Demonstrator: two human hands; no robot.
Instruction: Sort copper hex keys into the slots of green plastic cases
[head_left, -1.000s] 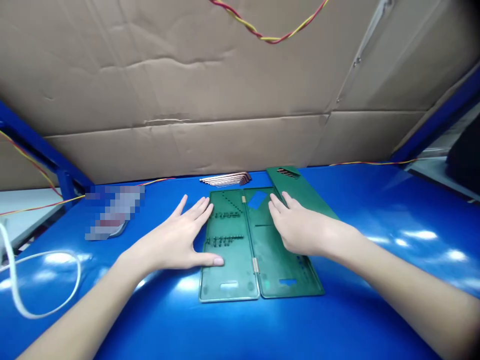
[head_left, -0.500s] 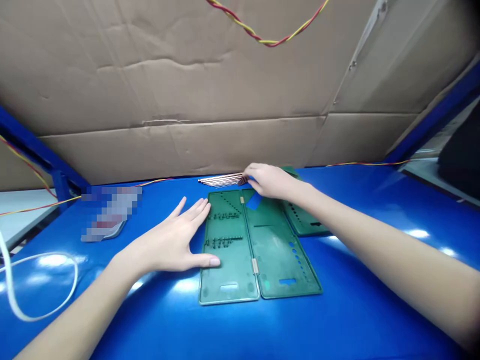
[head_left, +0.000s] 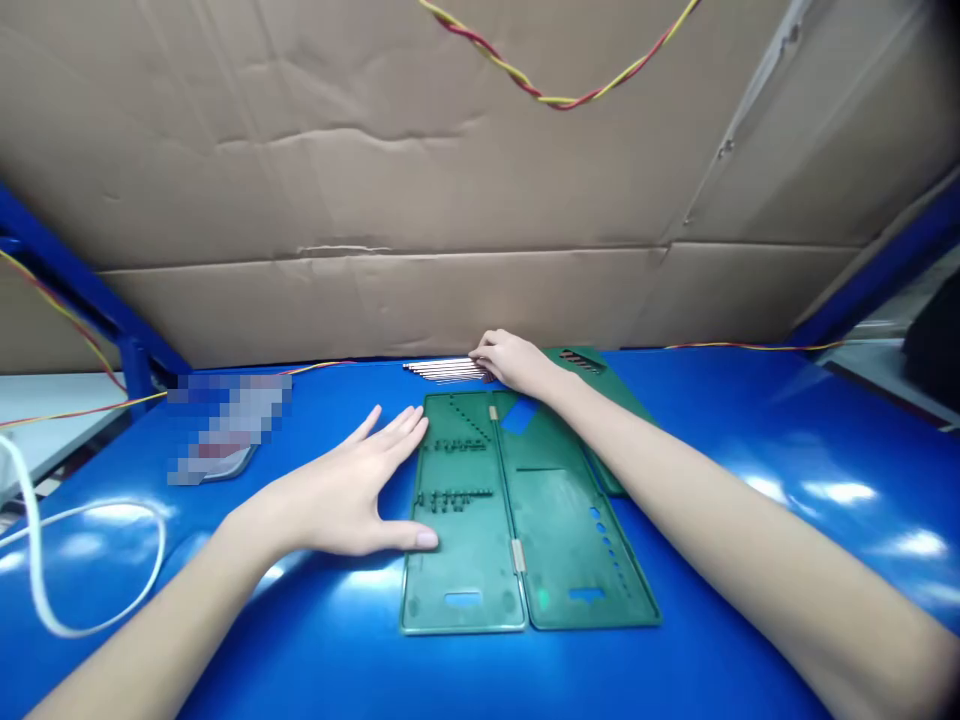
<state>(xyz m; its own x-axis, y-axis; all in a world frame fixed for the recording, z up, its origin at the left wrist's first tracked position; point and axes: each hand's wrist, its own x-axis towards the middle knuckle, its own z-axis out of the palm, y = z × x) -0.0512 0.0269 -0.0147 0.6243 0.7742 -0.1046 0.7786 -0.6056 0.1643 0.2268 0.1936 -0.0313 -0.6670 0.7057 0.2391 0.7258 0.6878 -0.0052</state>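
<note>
An open green drill bit case (head_left: pixel 461 560) lies flat on the blue table, its two halves spread side by side. My left hand (head_left: pixel 345 485) rests at its left edge, fingers stretched out and thumb over the left half. Beyond the case, a row of thin metal drill bits (head_left: pixel 442 371) lies side by side. My right hand (head_left: pixel 514 362) reaches to the right end of that row, fingers pinched together at the farthest bit; the fingertips are partly hidden. Small rows of holders stand in the case's left half, with no bits seen in them.
A second green case (head_left: pixel 622 385) with dark fluted bits in a slot lies behind my right forearm. A blurred-out flat object (head_left: pixel 229 430) and a white cable (head_left: pixel 34 560) are on the left. A cardboard wall (head_left: pixel 420 300) closes off the back.
My right hand has shifted slightly left along the drill bits, uncovering the slot of the second case. My left hand keeps its place on the case. The view has tilted slightly.
</note>
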